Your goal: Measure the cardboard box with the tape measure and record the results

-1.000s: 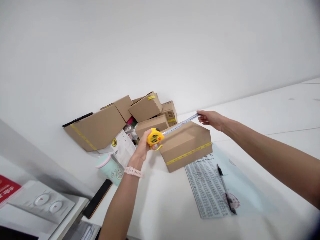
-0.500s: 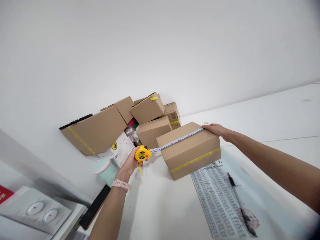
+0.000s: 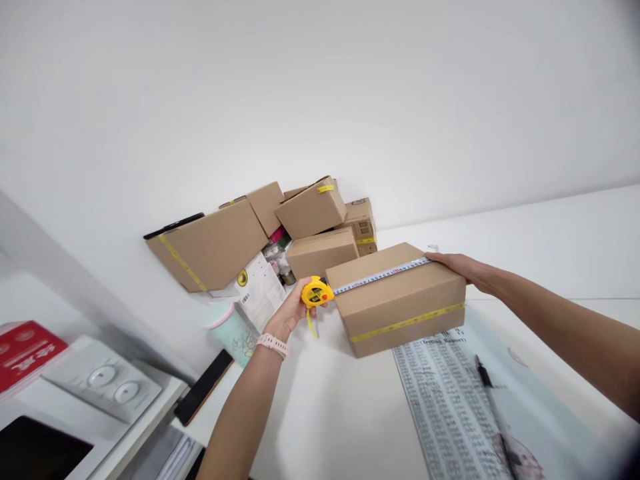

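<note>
A yellow tape measure (image 3: 317,293) is gripped in my left hand (image 3: 291,312), just off the left end of a cardboard box (image 3: 400,300). Its white blade (image 3: 383,275) runs across the top of the box towards the far right edge. There my right hand (image 3: 457,265) holds the box by its corner, with fingertips at the blade's end; some of its fingers are hidden behind the box. Yellow tape goes along the box's front side. The yellow wrist strap of the tape measure hangs below the case.
Several cardboard boxes (image 3: 210,240) are piled against the wall. A mint cup (image 3: 233,333) stands by a white package (image 3: 260,290). Printed sheets (image 3: 445,400) and a black pen (image 3: 493,400) lie in front on the right. A white appliance with knobs (image 3: 107,380) is at lower left.
My left hand has brought the tape case close to the box's left end, so less blade shows between them. My right hand stays at the box's corner. The view has shifted left.
</note>
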The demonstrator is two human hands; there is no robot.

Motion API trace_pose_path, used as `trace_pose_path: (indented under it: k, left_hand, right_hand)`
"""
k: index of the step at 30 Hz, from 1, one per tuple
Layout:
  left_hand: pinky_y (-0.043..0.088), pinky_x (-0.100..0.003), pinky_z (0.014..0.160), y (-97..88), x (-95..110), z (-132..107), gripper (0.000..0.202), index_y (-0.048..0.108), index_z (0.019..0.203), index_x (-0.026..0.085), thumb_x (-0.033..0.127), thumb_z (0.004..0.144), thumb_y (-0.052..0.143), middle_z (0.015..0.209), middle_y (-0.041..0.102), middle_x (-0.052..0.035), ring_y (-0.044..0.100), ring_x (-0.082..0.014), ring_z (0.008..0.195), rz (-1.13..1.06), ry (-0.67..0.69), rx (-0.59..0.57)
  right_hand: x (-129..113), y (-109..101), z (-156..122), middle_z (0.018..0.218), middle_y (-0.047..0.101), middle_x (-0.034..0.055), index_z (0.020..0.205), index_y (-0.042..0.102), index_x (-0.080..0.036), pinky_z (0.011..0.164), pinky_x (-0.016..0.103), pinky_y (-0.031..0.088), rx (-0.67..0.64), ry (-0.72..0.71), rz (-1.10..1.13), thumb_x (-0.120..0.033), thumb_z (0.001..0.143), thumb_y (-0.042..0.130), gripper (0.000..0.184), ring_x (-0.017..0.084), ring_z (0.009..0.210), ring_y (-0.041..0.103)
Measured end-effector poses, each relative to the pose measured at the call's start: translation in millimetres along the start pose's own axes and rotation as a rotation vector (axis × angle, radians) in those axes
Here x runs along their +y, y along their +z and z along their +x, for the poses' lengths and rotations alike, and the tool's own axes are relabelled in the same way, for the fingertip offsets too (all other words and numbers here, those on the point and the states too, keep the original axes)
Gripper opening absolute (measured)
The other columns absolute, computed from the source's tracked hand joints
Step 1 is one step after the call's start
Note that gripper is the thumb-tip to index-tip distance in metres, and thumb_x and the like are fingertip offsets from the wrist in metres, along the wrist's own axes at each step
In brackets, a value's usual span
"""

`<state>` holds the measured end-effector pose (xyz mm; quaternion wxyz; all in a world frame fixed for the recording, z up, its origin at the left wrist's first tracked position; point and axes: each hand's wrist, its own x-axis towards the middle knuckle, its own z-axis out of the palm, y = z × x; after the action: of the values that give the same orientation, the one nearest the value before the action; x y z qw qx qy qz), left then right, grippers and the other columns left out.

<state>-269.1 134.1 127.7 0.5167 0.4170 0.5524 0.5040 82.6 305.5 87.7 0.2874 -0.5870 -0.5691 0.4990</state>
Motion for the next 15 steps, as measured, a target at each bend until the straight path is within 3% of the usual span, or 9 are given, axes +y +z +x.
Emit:
trace_pose_path:
  k: [6, 10, 13, 15]
  left_hand:
    - [0.044, -0.021, 0.040, 0.6, -1, 1, 0.046, 0.062, 0.109, 0.011, 0.050, 0.087, 0.052, 0.080, 0.072, -0.0095, 0.059, -0.0132, 0.048, 0.019, 0.023, -0.004]
    - [0.047, -0.020, 0.044, 10.3, 10, -22, 0.043, 0.064, 0.109, 0.011, 0.047, 0.085, 0.058, 0.092, 0.073, -0.0125, 0.065, -0.0152, 0.059, 0.046, 0.088, -0.038]
    - [0.053, -0.026, 0.048, 28.2, 9, -60, 0.049, 0.065, 0.110, 0.008, 0.044, 0.078, 0.068, 0.097, 0.071, -0.0164, 0.063, -0.0150, 0.052, 0.080, 0.044, -0.233]
    - [0.055, -0.028, 0.048, 47.9, -4, -88, 0.057, 0.057, 0.126, 0.016, 0.042, 0.077, 0.071, 0.106, 0.068, -0.0153, 0.066, -0.0164, 0.054, 0.031, -0.081, -0.499]
  right_hand:
    - [1, 2, -1, 0.092, 0.074, 0.0128, 0.075, 0.065, -0.022, 0.071, 0.041, 0.052, 0.070, -0.067, 0.027, -0.056, 0.079, 0.064, 0.034, 0.030, 0.082, 0.068]
    - [-8, -1, -7, 0.088, 0.072, 0.0098, 0.066, 0.060, -0.023, 0.075, 0.038, 0.049, 0.200, -0.191, 0.020, -0.048, 0.077, 0.070, 0.029, 0.029, 0.091, 0.063]
    - [-25, -8, -17, 0.091, 0.072, 0.0072, 0.068, 0.062, -0.024, 0.078, 0.035, 0.047, 0.203, -0.293, 0.040, -0.049, 0.079, 0.069, 0.028, 0.027, 0.095, 0.061]
    - [-41, -11, -26, 0.094, 0.073, 0.0056, 0.071, 0.065, -0.024, 0.079, 0.034, 0.047, 0.097, -0.388, 0.050, -0.051, 0.078, 0.070, 0.028, 0.025, 0.094, 0.060]
